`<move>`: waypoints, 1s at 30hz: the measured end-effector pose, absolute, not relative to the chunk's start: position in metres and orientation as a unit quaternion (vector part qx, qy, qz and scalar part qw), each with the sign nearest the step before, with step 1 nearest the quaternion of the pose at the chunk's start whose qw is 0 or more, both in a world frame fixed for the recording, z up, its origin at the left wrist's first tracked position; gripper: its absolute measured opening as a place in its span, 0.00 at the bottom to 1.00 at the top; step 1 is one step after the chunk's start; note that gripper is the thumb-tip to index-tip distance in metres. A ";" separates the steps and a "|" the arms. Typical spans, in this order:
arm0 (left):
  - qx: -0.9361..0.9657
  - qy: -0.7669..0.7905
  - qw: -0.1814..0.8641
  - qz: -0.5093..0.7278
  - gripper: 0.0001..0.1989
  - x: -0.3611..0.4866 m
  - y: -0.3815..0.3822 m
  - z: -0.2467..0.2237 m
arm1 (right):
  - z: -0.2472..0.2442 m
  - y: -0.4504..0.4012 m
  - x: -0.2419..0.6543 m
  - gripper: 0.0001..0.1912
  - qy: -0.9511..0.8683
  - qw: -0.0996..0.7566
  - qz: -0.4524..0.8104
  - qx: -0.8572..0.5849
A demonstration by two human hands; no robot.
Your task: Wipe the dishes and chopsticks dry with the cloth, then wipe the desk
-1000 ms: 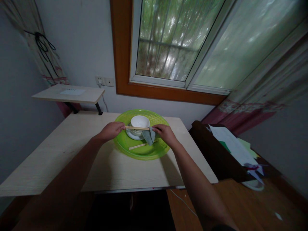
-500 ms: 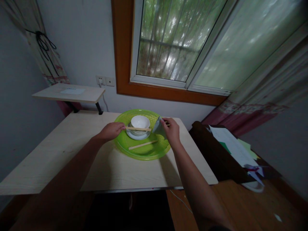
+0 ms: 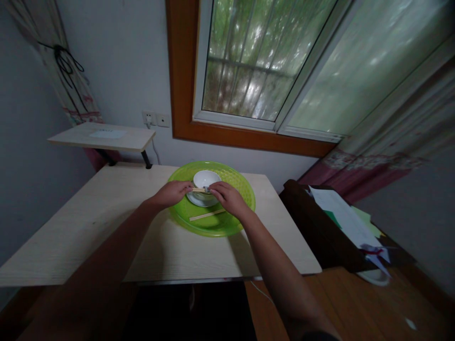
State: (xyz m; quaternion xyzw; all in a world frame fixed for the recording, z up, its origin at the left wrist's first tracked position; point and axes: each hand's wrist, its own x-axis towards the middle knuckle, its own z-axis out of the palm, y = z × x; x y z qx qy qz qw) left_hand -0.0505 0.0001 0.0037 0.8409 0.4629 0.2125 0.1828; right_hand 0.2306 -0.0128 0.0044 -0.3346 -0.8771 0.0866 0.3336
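The left hand (image 3: 173, 193) is closed around one end of the held chopsticks (image 3: 198, 190), over the tray's 9-to-10 o'clock edge, taking 12 o'clock as the window side. Their long axis lies nearly level across the view, running from 9 o'clock at the left fingers to 3 o'clock. The right hand (image 3: 230, 198), on the 3 o'clock side of them, pinches a grey cloth (image 3: 206, 189) against the sticks; its fingers hide most of the cloth, so how far it wraps cannot be told. The sticks pass in front of a white bowl (image 3: 206, 178), which sits toward 11 o'clock on the green tray (image 3: 209, 231), with a pale plate (image 3: 201, 202) showing below it. Nearer 7 o'clock, loose chopsticks (image 3: 205, 216) lie on the tray, slanting toward between 2 and 3 o'clock, that end passing beneath the right hand.
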 end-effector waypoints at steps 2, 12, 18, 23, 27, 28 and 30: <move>0.835 0.462 0.196 0.226 0.19 -0.050 0.000 0.004 | 0.002 -0.012 0.234 0.11 -0.879 0.322 0.090 -0.339; 0.866 0.390 0.154 0.272 0.17 -0.053 0.002 0.000 | 0.004 -0.009 0.246 0.10 -0.870 0.309 0.077 -0.376; 0.876 0.392 0.098 0.263 0.20 -0.055 -0.002 0.002 | 0.005 -0.011 0.245 0.11 -0.870 0.309 0.087 -0.374; 0.873 0.390 0.081 0.283 0.20 -0.055 -0.004 0.001 | 0.009 -0.013 0.244 0.10 -0.869 0.303 0.106 -0.377; 0.874 0.384 0.089 0.286 0.19 -0.050 -0.004 0.000 | 0.010 -0.013 0.239 0.10 -0.872 0.292 0.098 -0.379; 0.875 0.381 0.093 0.285 0.19 -0.048 -0.004 0.000 | 0.010 -0.013 0.236 0.10 -0.873 0.291 0.096 -0.379; 0.875 0.378 0.102 0.285 0.19 -0.043 -0.005 0.000 | 0.012 -0.013 0.229 0.11 -0.876 0.288 0.093 -0.376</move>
